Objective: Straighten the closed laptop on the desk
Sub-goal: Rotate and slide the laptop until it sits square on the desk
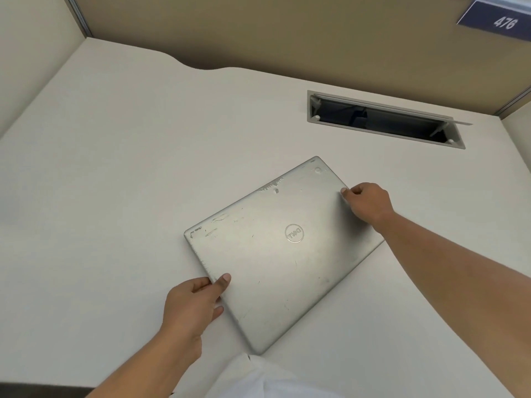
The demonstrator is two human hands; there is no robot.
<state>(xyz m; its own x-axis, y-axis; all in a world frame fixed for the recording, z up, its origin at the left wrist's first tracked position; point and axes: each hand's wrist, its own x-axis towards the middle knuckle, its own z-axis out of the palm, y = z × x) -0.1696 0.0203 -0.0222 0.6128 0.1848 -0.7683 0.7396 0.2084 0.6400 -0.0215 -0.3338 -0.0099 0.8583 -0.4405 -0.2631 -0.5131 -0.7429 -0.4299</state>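
Note:
A closed silver laptop with a round logo lies flat on the white desk, turned at an angle so one corner points toward me. My left hand grips its left edge, thumb on the lid and fingers under the side. My right hand pinches the right edge near the far corner, with the forearm crossing over the laptop's right corner. The lid is scuffed along its far edge.
An open cable hatch is cut into the desk behind the laptop, at the right. Beige partition walls enclose the desk at the back and sides, with a blue number plate at top right. White cloth shows at the near edge.

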